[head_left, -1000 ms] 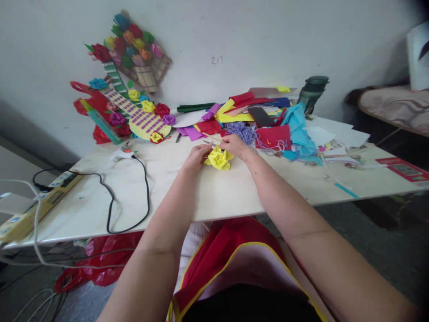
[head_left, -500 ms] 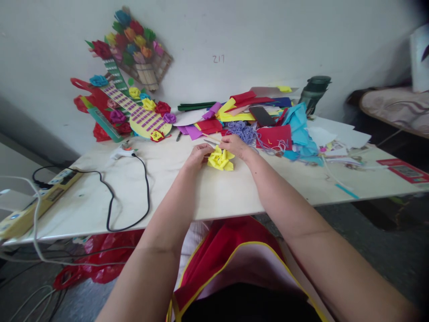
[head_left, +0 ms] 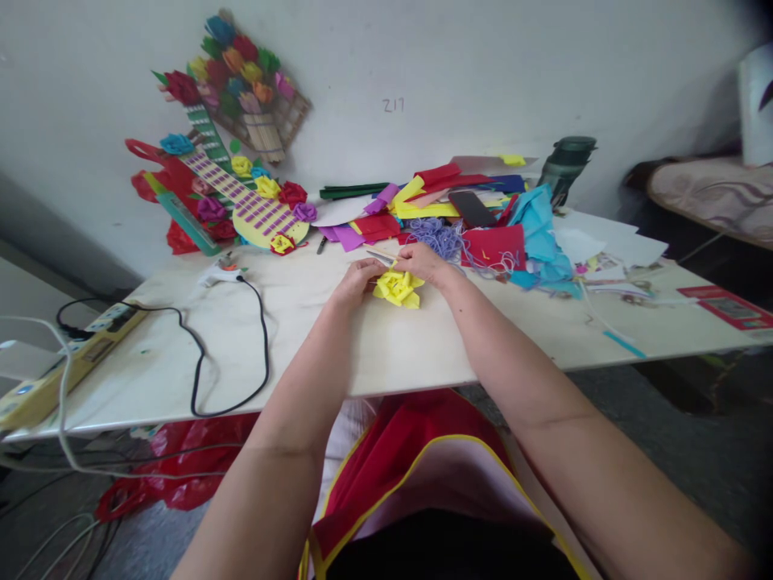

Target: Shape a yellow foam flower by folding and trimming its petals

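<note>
A yellow crepe-paper flower [head_left: 398,288], ruffled and many-petalled, is between my two hands just above or on the table; I cannot tell which. My right hand [head_left: 419,262] pinches at its upper edge, thumb and fingers pressed together. At the flower's left edge, my left hand [head_left: 357,282] has its fingers curled and closed; what sits between their tips is too small to make out. Just behind the fingers lie a pair of scissors [head_left: 379,257], partly hidden by my right hand, and a thin pale stick.
Coloured paper, purple yarn [head_left: 438,236] and a dark phone [head_left: 471,209] are heaped at the back. A green bottle [head_left: 566,171] stands behind them. Paper-flower crafts [head_left: 266,224] lean at the left. A black cable [head_left: 196,346] loops beside the power strip [head_left: 102,346].
The flower has shifted slightly right, away from my left fingers, showing more of the scissors behind. My right hand keeps its pinch; little differs over the last half second.
</note>
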{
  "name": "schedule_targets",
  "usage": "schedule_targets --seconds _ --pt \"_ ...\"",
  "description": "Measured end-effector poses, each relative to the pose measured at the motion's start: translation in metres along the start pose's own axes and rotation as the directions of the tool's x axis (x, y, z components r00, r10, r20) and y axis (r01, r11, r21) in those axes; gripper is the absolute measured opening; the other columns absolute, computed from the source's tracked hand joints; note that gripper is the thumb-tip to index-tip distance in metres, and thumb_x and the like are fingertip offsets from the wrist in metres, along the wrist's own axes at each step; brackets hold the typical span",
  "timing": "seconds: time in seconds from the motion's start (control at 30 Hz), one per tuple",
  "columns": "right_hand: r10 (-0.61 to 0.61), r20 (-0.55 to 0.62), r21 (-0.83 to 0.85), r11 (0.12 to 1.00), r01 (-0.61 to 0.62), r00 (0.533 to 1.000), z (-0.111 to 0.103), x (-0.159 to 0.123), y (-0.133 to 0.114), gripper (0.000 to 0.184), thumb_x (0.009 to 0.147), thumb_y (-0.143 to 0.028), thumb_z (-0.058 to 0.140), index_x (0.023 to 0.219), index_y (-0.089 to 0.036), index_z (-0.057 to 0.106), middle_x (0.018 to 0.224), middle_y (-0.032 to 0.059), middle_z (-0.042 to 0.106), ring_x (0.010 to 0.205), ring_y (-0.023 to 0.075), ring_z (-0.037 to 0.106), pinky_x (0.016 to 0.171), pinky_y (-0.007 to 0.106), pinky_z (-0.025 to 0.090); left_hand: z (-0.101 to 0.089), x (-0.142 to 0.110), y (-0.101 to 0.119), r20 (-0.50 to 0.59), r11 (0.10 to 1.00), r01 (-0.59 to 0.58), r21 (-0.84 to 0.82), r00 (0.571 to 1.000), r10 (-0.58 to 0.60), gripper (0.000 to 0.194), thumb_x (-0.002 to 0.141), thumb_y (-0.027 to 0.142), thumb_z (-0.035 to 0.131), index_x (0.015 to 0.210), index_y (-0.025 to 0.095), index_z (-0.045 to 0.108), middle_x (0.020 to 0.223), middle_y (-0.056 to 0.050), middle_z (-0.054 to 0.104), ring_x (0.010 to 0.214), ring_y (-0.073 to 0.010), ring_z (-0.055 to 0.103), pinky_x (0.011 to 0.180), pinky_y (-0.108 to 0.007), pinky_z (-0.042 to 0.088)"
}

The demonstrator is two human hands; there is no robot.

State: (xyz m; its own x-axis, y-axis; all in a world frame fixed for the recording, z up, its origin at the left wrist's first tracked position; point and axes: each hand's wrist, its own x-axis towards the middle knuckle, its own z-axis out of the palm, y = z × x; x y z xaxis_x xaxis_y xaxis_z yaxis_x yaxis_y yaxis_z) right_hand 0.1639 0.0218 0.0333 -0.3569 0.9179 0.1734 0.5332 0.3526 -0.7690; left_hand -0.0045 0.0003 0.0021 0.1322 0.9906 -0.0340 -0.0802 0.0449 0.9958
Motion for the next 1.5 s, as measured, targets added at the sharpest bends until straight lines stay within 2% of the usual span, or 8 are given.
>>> schedule_targets --seconds 0.43,0.63,0.83,0.97,1.2,1.5 --pt "0.062 -0.034 -0.09 0.994 -0.065 0.997 0.0025 0.0022 0.0039 0.014 0.063 -0.026 0.057 0.053 -0.017 0.053 0.047 -0.0033 0.039 0.056 0.0115 0.041 0.054 0.026 0.028 0.006 -0.0066 0.0046 0.006 0.999 -0.032 -0.029 0.999 0.032 0.02 0.055 0.026 0.072 0.065 0.016 0.057 0.054 0.002 0.056 0.046 -0.0104 0.051 0.046 -0.023 0.037" --pt "0.087 -0.002 -0.123 0.989 -0.086 0.996 0.0029 0.0043 0.005 0.014 0.063 -0.026 0.057 0.052 -0.017 0.054 0.047 -0.0027 0.04 0.055 0.0121 0.043 0.053 0.026 0.029 0.0059 -0.0065 0.0031 0.043 0.999 -0.035 -0.018 0.998 0.036 0.022 0.055 0.028 0.074 0.063 0.016 0.058 0.053 0.002 0.056 0.046 -0.0102 0.05 0.046 -0.023 0.035" --pt "0.068 -0.019 -0.02 0.997 -0.068 0.997 0.0029 0.004 0.0054 0.016 0.061 -0.029 0.061 0.055 -0.016 0.055 0.05 -0.0036 0.044 0.056 0.0103 0.042 0.054 0.025 0.03 0.0049 -0.004 0.0016 -0.005 0.999 -0.038 -0.035 0.999 0.038 0.026 0.057 0.032 0.077 0.057 0.015 0.056 0.054 0.001 0.056 0.051 -0.0101 0.052 0.052 -0.023 0.042" --pt "0.006 -0.045 0.04 0.999 -0.004 0.999 0.0019 0.0004 0.0027 0.021 0.061 -0.032 0.062 0.053 -0.016 0.051 0.05 -0.0053 0.039 0.055 0.009 0.039 0.054 0.025 0.027 0.0039 -0.0053 0.003 -0.019 0.999 -0.017 -0.045 1.0 0.017 0.029 0.055 0.032 0.08 0.057 0.015 0.057 0.056 0.0 0.059 0.052 -0.0104 0.054 0.055 -0.024 0.045" --pt "-0.035 -0.07 0.087 0.995 0.041 0.997 0.0022 -0.0041 -0.0009 0.029 0.062 -0.037 0.061 0.05 -0.018 0.044 0.052 -0.0058 0.034 0.057 0.0083 0.034 0.055 0.026 0.025 0.002 -0.0069 0.006 -0.017 0.996 0.023 -0.084 1.0 -0.025 0.026 0.054 0.028 0.079 0.067 0.014 0.061 0.063 -0.002 0.064 0.056 -0.0133 0.06 0.057 -0.026 0.047" --pt "-0.041 -0.072 0.102 0.994 0.048 0.997 0.0026 -0.0041 -0.0031 0.026 0.063 -0.035 0.059 0.05 -0.018 0.043 0.052 -0.0056 0.034 0.058 0.0088 0.034 0.056 0.026 0.024 0.0006 -0.003 0.0029 -0.012 0.993 0.013 -0.114 1.0 -0.014 0.024 0.055 0.03 0.077 0.064 0.014 0.062 0.06 -0.001 0.064 0.054 -0.0127 0.058 0.054 -0.025 0.045"
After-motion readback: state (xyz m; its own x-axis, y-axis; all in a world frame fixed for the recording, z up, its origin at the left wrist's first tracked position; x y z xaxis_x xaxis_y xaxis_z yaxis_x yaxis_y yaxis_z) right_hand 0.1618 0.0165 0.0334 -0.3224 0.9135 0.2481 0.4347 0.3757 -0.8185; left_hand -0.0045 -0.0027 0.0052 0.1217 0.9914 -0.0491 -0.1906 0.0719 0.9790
